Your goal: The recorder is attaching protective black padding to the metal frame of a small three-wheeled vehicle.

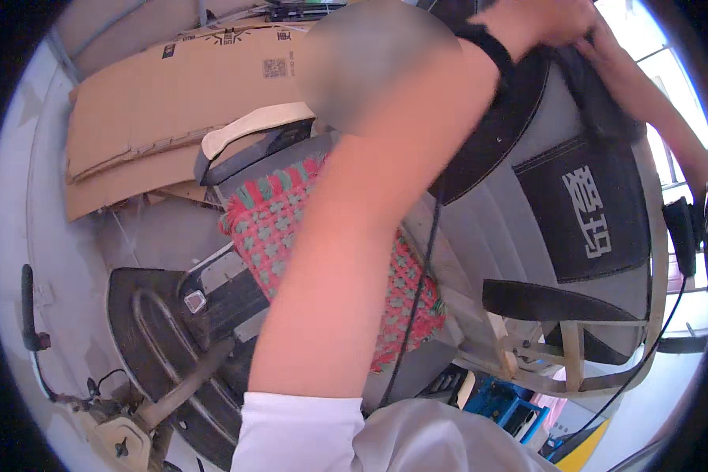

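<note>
From the lower edge my left arm, in a white sleeve with a black band at the wrist, stretches to the upper right. There my left hand (544,19) looks closed, but its fingers are blurred and I cannot make out what they hold. My right arm comes in from the right edge, and my right hand (591,39) meets the left one; its fingers are largely hidden. Just below both hands is a dark, smeared thing (602,98), cloth-like or strap-like. It lies against a grey seat back (562,102) with a black pocket (586,212).
A red and green woven mat (271,224) covers a grey seat beneath my left arm, beside a cream and black armrest (256,126). Flattened cardboard (165,118) leans behind. A black footboard (145,315) lies lower left, a blue frame (507,405) lower right. A black cord (413,307) crosses the mat.
</note>
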Demonstrator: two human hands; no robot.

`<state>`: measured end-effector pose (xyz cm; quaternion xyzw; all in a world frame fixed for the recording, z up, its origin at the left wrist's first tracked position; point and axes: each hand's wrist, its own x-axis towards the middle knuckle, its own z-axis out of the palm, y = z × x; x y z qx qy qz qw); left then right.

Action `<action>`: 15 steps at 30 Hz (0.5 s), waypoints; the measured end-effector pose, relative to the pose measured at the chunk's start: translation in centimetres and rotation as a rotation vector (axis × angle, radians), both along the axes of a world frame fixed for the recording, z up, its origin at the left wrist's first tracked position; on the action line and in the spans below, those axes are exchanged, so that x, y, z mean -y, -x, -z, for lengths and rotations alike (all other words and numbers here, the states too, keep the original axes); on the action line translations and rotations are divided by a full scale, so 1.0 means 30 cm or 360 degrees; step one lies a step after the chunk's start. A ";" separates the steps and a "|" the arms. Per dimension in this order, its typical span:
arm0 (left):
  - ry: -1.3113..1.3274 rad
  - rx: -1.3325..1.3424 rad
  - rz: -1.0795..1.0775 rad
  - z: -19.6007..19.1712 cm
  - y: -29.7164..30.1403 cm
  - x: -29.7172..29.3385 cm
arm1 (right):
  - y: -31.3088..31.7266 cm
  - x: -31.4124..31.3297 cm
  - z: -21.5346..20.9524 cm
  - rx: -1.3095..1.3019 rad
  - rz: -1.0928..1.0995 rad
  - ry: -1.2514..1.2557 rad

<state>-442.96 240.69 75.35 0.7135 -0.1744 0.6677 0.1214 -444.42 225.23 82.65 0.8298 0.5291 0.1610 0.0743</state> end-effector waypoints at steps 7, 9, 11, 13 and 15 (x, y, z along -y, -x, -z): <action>0.0013 -0.0399 -0.0124 0.018 -0.224 -0.336 | -0.263 -0.341 -0.002 0.0119 -0.0416 0.0164; 0.0212 -0.0490 -0.0229 0.092 -0.331 -0.489 | -0.284 -0.476 0.032 0.0099 -0.0015 0.0241; 0.0288 -0.0407 -0.0288 0.161 -0.456 -0.583 | -0.448 -0.580 0.005 0.0324 -0.0221 0.0386; 0.0262 -0.0117 -0.0070 0.211 -0.505 -0.584 | -0.594 -0.635 -0.011 0.0448 -0.0438 0.0461; 0.0553 -0.0386 -0.0143 0.266 -0.517 -0.550 | -0.610 -0.706 0.022 0.0488 -0.0037 0.0551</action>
